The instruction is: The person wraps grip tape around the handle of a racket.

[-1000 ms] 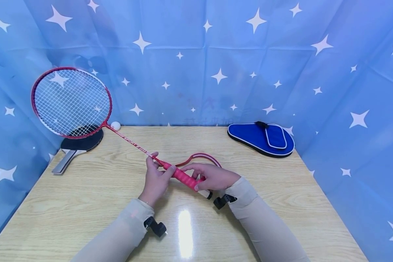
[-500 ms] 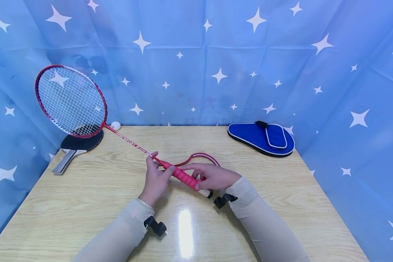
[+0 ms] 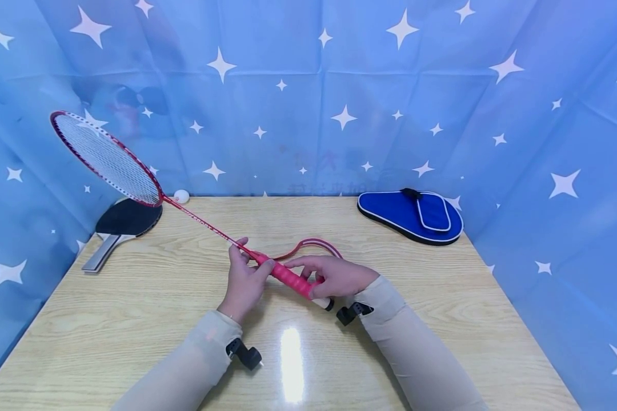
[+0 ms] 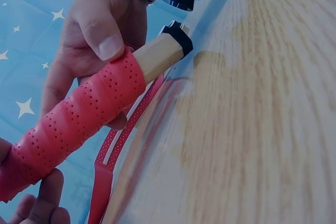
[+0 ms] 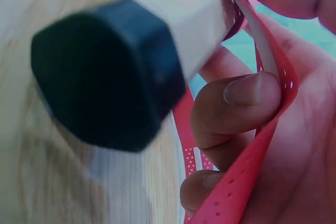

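A red badminton racket [image 3: 200, 221] slants across the middle of the head view, its head up at the left. My left hand [image 3: 244, 288] holds it where shaft meets handle, between thumb and fingers. Perforated red grip tape [image 4: 79, 114] is wound in overlapping turns along most of the handle. Near the lower end my right hand [image 3: 341, 277] pinches the tape, its thumb at the last turn. In the right wrist view, curled fingers [image 5: 236, 103] hold the strip. Below it show the bare pale handle [image 4: 160, 56] and black butt cap [image 5: 94, 77]. A loose tape tail [image 3: 313, 242] curves behind.
Back left on the wooden table [image 3: 133, 319] lies a black table tennis bat [image 3: 125, 220], partly under the racket head in view. A white ball [image 3: 181, 196] sits beside it. At the back right is a blue bat case [image 3: 391, 208]. Starred blue cloth [image 3: 288, 114] hangs behind.
The racket has turned about its shaft, so its strings show more edge-on and more of the bat is visible. The loose tape tail has drawn in slightly left. Both hands stay nearly in place.
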### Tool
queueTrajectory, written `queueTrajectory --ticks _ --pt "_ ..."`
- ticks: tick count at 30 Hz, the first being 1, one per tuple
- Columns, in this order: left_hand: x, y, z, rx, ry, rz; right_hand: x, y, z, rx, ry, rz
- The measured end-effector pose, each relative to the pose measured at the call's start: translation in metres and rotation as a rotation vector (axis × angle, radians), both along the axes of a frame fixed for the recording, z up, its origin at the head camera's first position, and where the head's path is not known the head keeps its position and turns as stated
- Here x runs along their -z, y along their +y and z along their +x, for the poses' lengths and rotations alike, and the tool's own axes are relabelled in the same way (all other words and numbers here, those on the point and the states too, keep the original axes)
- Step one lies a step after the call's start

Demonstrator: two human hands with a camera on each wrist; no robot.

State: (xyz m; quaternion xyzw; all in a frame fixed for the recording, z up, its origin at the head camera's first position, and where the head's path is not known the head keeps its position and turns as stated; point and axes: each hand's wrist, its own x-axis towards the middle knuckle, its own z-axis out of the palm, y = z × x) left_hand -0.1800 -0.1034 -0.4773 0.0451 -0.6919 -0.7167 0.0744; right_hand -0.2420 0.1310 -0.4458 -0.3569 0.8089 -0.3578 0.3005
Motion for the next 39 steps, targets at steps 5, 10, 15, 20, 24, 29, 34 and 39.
queueTrajectory --ticks 5,10,15,20,24,29,34,39 --pt "0.0011 0.0011 -0.0014 -0.014 0.018 0.011 0.0000 -0.0003 0.0000 0.007 -0.001 0.001" --pt "0.0026 0.0013 -0.0027 -0.014 0.028 0.028 -0.0014 -0.0009 0.0016 0.027 0.008 0.007" --pt "0.0030 0.0003 -0.0013 -0.009 0.003 -0.008 -0.0031 -0.0024 0.0039 0.021 0.029 0.005" --pt "0.0037 -0.0005 -0.0016 -0.003 -0.009 0.016 -0.0020 -0.0027 0.0023 0.048 0.038 0.032" --pt "0.0030 -0.0002 -0.0017 -0.009 -0.003 0.022 -0.0017 -0.0026 0.0011 0.069 0.038 0.050" --pt "0.0031 0.0011 -0.0022 -0.018 0.013 0.027 -0.0020 -0.0031 0.0026 0.078 0.016 0.049" --pt "0.0041 0.0011 -0.0025 -0.008 0.017 0.011 0.0011 -0.0038 0.0033 0.056 0.028 0.034" --pt "0.0050 -0.0005 -0.0026 0.012 0.005 -0.022 0.0022 -0.0053 0.0041 0.050 0.068 0.046"
